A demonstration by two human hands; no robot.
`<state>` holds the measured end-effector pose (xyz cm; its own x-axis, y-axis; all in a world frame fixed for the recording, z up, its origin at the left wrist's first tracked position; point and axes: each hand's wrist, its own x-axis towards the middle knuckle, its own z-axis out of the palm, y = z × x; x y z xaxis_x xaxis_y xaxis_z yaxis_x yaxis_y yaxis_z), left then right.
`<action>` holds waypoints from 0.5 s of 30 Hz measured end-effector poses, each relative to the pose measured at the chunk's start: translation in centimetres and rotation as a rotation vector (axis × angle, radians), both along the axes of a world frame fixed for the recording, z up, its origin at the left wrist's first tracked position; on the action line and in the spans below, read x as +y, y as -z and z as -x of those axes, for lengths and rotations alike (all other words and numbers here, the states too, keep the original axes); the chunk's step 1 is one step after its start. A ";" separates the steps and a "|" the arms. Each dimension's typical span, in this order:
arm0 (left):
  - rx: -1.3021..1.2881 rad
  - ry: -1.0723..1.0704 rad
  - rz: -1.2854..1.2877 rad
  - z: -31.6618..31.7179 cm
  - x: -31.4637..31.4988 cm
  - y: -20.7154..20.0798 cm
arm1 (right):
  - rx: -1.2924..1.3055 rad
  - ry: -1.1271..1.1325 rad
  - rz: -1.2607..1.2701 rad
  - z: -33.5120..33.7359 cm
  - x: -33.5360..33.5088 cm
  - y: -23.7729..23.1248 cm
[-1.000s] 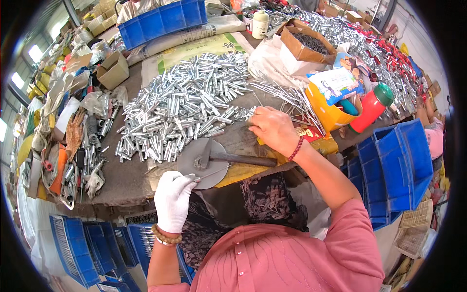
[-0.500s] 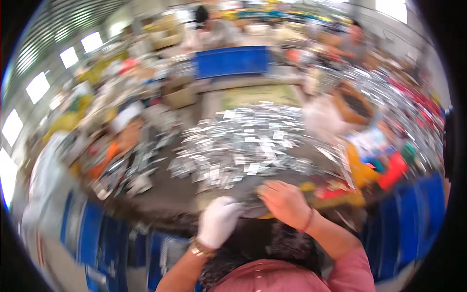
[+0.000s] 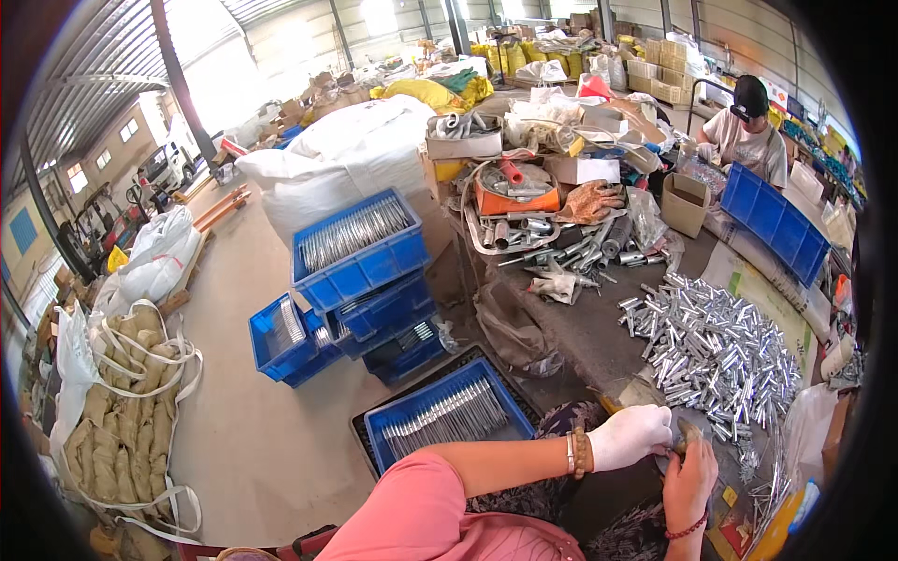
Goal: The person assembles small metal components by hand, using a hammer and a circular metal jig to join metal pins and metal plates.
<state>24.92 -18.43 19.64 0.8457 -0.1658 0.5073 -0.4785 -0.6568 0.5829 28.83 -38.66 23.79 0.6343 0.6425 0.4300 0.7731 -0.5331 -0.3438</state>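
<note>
My left hand (image 3: 634, 438), in a white glove with bracelets at the wrist, is at the table's near edge with its fingers drawn together. Bare and wearing a thin red bracelet, my right hand (image 3: 689, 477) is close beside it with curled fingers. Something small and greyish seems to be between the fingertips, too hidden to name. Just beyond the hands lies a heap of shiny metal sleeves (image 3: 716, 355). To the left of my left forearm, a blue bin (image 3: 382, 432) holds a row of metal rods with thicker ends.
Stacked blue bins (image 3: 360, 279) with similar rods stand on the floor at left. An orange work glove (image 3: 589, 201) and loose metal parts lie on the table's far left. Across the table, a person (image 3: 753, 140) in a cap sits behind a tilted blue bin (image 3: 774, 224).
My view has swung to the left, bringing the floor and stacked bins into sight. Both hands remain close together at the table edge and now appear farther right in the picture.
</note>
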 end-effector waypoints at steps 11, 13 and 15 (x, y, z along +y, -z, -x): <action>0.048 -0.027 -0.044 0.3 -1.4 0.4 | 0.018 -0.122 0.232 -0.7 -0.3 -2.0; 0.057 -0.001 -0.044 0.2 -1.7 0.0 | 0.028 -0.069 0.242 -0.4 -1.2 -1.1; 0.000 0.071 0.026 0.1 -2.1 -0.3 | 0.001 -0.042 0.187 0.5 -1.8 -0.9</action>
<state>24.78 -20.57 19.97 0.8323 -0.2124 0.5120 -0.5234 -0.6054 0.5997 28.32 -40.48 24.70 0.6057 0.7370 0.2998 0.7956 -0.5551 -0.2428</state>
